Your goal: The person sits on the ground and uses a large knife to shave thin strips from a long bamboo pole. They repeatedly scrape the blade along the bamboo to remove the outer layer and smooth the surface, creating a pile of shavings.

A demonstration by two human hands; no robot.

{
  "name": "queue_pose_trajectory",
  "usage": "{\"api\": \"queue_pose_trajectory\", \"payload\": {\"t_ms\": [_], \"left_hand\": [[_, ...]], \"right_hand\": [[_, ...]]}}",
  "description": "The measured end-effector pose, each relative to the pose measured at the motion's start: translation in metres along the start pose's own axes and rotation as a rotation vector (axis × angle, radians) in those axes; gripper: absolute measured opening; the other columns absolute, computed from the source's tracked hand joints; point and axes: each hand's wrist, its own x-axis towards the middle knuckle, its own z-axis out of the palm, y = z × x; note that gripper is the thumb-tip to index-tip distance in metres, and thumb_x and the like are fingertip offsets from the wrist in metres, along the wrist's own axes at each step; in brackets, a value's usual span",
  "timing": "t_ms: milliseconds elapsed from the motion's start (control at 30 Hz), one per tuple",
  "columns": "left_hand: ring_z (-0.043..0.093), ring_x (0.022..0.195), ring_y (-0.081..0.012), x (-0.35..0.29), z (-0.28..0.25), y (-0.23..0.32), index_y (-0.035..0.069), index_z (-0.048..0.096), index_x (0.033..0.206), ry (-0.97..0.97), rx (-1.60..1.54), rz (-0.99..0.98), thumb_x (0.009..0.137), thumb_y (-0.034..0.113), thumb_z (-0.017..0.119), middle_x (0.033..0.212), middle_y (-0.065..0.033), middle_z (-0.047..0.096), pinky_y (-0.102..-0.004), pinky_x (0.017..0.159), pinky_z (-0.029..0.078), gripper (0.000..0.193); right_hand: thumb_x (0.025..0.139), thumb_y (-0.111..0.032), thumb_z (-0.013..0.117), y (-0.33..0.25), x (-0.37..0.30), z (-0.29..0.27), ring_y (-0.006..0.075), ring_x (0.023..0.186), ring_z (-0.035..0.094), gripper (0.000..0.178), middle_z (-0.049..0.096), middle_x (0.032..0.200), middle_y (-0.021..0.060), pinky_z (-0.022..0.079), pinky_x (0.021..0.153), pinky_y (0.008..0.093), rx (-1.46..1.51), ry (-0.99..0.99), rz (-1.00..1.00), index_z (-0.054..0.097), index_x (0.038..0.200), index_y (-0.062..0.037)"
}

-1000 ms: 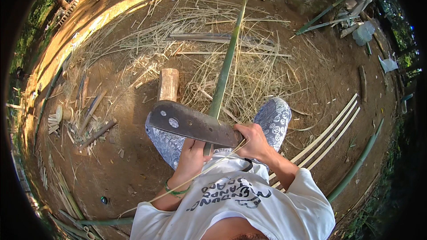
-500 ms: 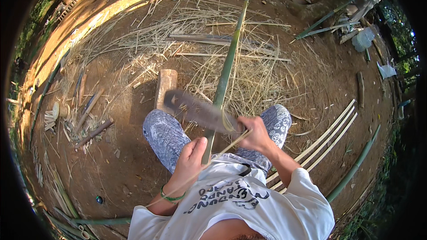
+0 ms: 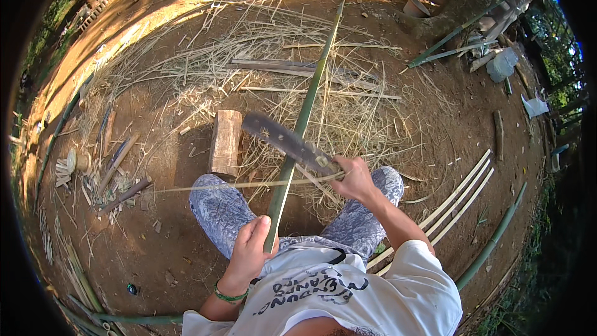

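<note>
My left hand (image 3: 250, 246) is wrapped round the near end of a long green bamboo strip (image 3: 305, 112), which slants away between my knees to the ground at the far side. My right hand (image 3: 356, 178) grips a machete (image 3: 283, 140), its handle hidden in my fist. The wide dark blade points to the far left and lies across the bamboo, perhaps touching it. A thin pale sliver (image 3: 249, 183) stretches left from beside my right hand, crossing over the bamboo and my left knee.
A short wooden block (image 3: 225, 143) stands just past my left knee. Bamboo shavings (image 3: 367, 118) cover the ground ahead. Several pale split strips (image 3: 457, 193) and a green pole (image 3: 497, 236) lie to my right. Wood scraps (image 3: 124, 196) lie at left; a tree trunk (image 3: 466, 0) rises far right.
The bamboo's near end and my left hand have moved slightly left and nearer me. The machete is less blurred. The thin sliver has swung from pointing toward me to pointing left.
</note>
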Motion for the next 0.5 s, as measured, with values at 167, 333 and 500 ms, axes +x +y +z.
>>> {"api": "queue_pose_trajectory", "payload": {"t_ms": [167,333,500], "left_hand": [[0.033,0.047,-0.007,-0.015,0.005,0.002,0.006,0.047,0.082,-0.014,0.061,-0.074,0.11,0.024,0.04,0.06,0.0011,0.041,-0.0251,0.044,0.028,0.034],[0.035,0.049,-0.0067,-0.023,0.0,0.0,0.006,0.048,0.082,0.009,0.064,-0.118,0.11,0.026,0.042,0.061,0.0012,0.042,-0.0242,0.046,0.029,0.035],[0.034,0.05,-0.0074,-0.045,-0.003,0.009,0.005,0.048,0.084,0.029,-0.023,-0.096,0.109,0.025,0.043,0.062,0.001,0.042,-0.0251,0.046,0.03,0.033]], "right_hand": [[0.076,-0.018,0.068,0.047,0.029,-0.006,0.0187,0.045,0.054,0.017,0.058,0.054,0.008,0.047,0.047,0.0362,0.097,0.019,0.083,0.069,0.082,-0.0023],[0.073,-0.012,0.065,0.098,0.083,-0.012,0.0149,0.046,0.052,0.028,0.06,0.057,0.0074,0.046,0.045,0.0336,0.025,0.001,0.306,0.071,0.095,0.0024],[0.079,-0.019,0.063,0.139,0.108,0.009,0.0168,0.049,0.054,0.024,0.064,0.064,0.0088,0.048,0.046,0.0349,-0.015,0.044,0.06,0.072,0.089,0.0013]]}}
